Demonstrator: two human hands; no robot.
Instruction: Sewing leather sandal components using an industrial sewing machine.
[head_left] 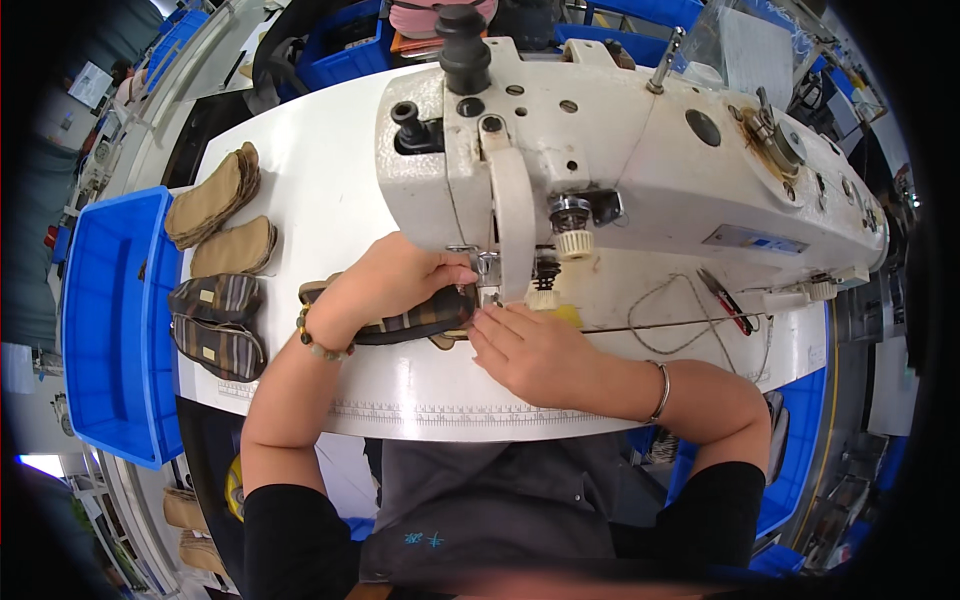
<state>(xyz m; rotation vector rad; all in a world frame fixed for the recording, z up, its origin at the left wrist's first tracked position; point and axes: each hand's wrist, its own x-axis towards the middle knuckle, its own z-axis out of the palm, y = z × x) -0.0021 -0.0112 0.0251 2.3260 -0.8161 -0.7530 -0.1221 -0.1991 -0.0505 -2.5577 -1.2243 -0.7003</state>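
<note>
A dark striped fabric shoe upper (405, 325) lies on the white table under the head of a sewing machine (620, 140). Its right end is at the presser foot (487, 268). My left hand (400, 285), with a beaded bracelet at the wrist, rests over the upper and pinches it just left of the foot. My right hand (530, 350) bends in from the right, its fingers together on the upper's edge beside the foot. Those fingertips partly hide the stitching spot, and the needle's tip cannot be made out.
At the left, two striped uppers (215, 345) lie below stacks of tan sole-shaped pieces (215, 195). Beyond them is a blue bin (115, 325). Red-handled snips (727, 300) and a loose grey cord (650, 318) lie right of my hands. A printed ruler (400, 412) follows the table's near edge.
</note>
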